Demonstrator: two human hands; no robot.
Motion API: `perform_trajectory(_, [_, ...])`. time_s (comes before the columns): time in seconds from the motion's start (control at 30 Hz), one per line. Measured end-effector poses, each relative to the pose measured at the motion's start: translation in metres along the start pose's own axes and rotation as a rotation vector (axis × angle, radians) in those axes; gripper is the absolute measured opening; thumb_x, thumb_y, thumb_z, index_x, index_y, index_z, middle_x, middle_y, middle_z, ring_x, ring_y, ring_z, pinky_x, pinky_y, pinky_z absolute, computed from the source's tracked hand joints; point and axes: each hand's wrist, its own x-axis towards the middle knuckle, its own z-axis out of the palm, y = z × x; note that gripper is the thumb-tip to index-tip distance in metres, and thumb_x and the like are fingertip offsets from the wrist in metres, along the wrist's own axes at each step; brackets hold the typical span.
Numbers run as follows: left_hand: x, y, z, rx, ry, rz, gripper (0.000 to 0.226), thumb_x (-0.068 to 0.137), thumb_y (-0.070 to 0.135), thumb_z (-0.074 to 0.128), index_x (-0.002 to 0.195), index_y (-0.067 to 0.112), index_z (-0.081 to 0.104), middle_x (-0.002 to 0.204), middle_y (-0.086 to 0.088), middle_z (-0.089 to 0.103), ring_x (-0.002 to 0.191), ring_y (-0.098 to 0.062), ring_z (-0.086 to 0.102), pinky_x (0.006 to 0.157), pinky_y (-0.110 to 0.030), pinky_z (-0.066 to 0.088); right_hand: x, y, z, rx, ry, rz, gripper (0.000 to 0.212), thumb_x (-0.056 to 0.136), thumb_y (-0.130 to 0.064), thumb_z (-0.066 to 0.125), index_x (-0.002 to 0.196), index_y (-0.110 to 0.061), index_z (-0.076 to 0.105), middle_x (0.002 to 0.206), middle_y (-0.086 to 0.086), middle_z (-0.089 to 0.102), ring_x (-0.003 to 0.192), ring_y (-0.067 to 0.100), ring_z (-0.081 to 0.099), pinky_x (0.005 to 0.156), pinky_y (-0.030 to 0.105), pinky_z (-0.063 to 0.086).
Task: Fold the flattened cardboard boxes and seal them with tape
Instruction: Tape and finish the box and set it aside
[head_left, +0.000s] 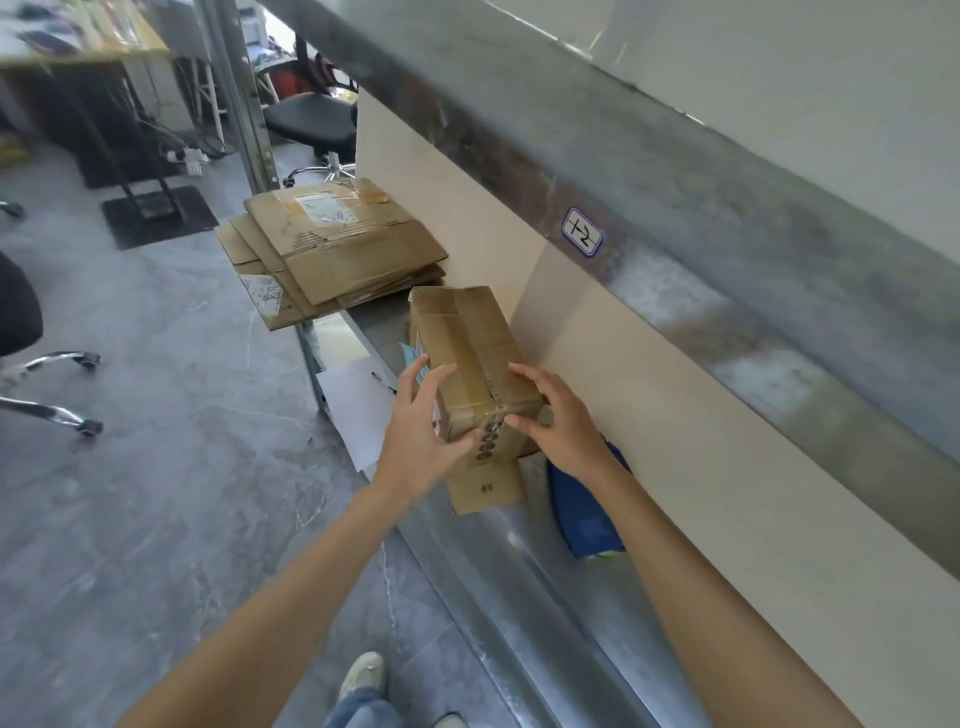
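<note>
Cardboard box (467, 358), folded into shape, held over a metal shelf (519, 597) by a person using both hands.

The left hand (423, 431) grips the box's near left corner, fingers curled over its top edge; the right hand (561, 415) clasps the near right corner, thumb on the end face. A loose flap (485, 488) hangs below the box's near end. A blue bag (587, 509) lies on the shelf under the right wrist, a white sheet (358, 410) to the left. Farther along, a stack of flattened boxes (337, 249) overhangs the shelf edge; an office chair (311, 119) stands beyond.
</note>
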Motion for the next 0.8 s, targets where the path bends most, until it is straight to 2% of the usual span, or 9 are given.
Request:
perform_trajectory(0.1, [-0.008,-0.012,-0.014,-0.012,-0.041,0.022,0.091,0.074,0.036,0.087,0.148,0.041,0.034,0.155,0.014,0.023,0.131,-0.008,0.044,0.098,-0.028,0.046,-0.005,-0.001,-0.002,-0.015,0.017,-0.004,0.069,0.086,-0.024,0.077,0.146,-0.03,0.044,0.149,-0.005,0.039,0.135,0.012,0.04,0.109,0.046,0.044])
perform_trajectory(0.27, [-0.015,-0.023,-0.031,0.007,-0.065,0.026,0.097,0.072,0.035,0.088,0.149,0.045,0.03,0.151,0.019,0.028,0.124,-0.003,0.048,0.092,-0.022,0.047,-0.009,-0.005,-0.001,-0.116,0.001,-0.008,0.08,0.081,-0.034,0.081,0.146,-0.043,0.036,0.148,-0.013,0.039,0.132,0.006,0.041,0.11,0.044,0.043])
perform_trajectory(0.33, [-0.015,-0.023,-0.032,0.004,-0.063,0.022,0.093,0.073,0.033,0.089,0.148,0.041,0.035,0.151,0.016,0.03,0.124,-0.006,0.049,0.09,-0.025,0.051,-0.01,-0.007,0.002,-0.117,-0.041,0.024,0.085,0.08,-0.036,0.081,0.147,-0.049,0.03,0.151,-0.013,0.037,0.134,0.007,0.039,0.11,0.042,0.041])
perform_trajectory(0.43, [-0.014,-0.018,-0.03,-0.011,-0.028,0.018,0.081,0.073,0.025,0.089,0.142,0.032,0.047,0.151,0.006,0.035,0.121,-0.012,0.055,0.086,-0.031,0.057,-0.012,-0.014,0.012,0.028,-0.171,0.073,0.093,0.082,-0.029,0.08,0.151,-0.051,0.02,0.153,-0.014,0.034,0.133,0.003,0.039,0.111,0.031,0.038])
perform_trajectory(0.5, [-0.015,-0.011,-0.031,-0.034,0.034,0.025,0.072,0.073,0.021,0.088,0.136,0.029,0.053,0.149,0.005,0.039,0.119,-0.012,0.056,0.085,-0.033,0.059,-0.013,-0.02,0.021,0.122,-0.142,0.061,0.089,0.085,-0.021,0.078,0.15,-0.047,0.023,0.15,-0.015,0.036,0.129,-0.001,0.043,0.109,0.027,0.043])
perform_trajectory(0.57, [-0.012,-0.003,-0.037,-0.059,0.097,0.057,0.069,0.073,0.021,0.088,0.133,0.031,0.054,0.148,0.006,0.04,0.118,-0.008,0.056,0.082,-0.027,0.059,-0.012,-0.024,0.024,0.241,-0.061,0.051,0.085,0.087,-0.017,0.076,0.146,-0.049,0.024,0.148,-0.017,0.039,0.128,-0.007,0.045,0.098,0.018,0.049])
perform_trajectory(0.67, [-0.003,0.01,-0.049,-0.04,0.111,0.149,0.072,0.072,0.024,0.089,0.133,0.032,0.052,0.146,0.006,0.039,0.117,-0.005,0.055,0.076,-0.013,0.056,-0.011,-0.027,0.02,0.364,0.026,0.084,0.085,0.087,-0.023,0.077,0.147,-0.047,0.022,0.14,-0.023,0.042,0.117,-0.02,0.048,0.083,0.008,0.048])
perform_trajectory(0.73, [0.002,0.017,-0.05,-0.034,0.103,0.166,0.071,0.071,0.025,0.089,0.132,0.033,0.054,0.144,0.006,0.041,0.113,-0.003,0.055,0.071,-0.009,0.054,-0.012,-0.026,0.019,0.394,0.043,0.101,0.082,0.087,-0.029,0.076,0.151,-0.036,0.026,0.143,-0.016,0.046,0.123,-0.01,0.049,0.089,0.013,0.051])
perform_trajectory(0.8, [0.005,0.019,-0.046,-0.046,0.092,0.152,0.067,0.071,0.024,0.089,0.129,0.032,0.056,0.142,0.005,0.043,0.112,-0.006,0.056,0.068,-0.011,0.055,-0.014,-0.023,0.02,0.423,0.054,0.118,0.077,0.088,-0.034,0.073,0.15,-0.033,0.028,0.144,-0.011,0.05,0.129,0.003,0.051,0.099,0.03,0.053])
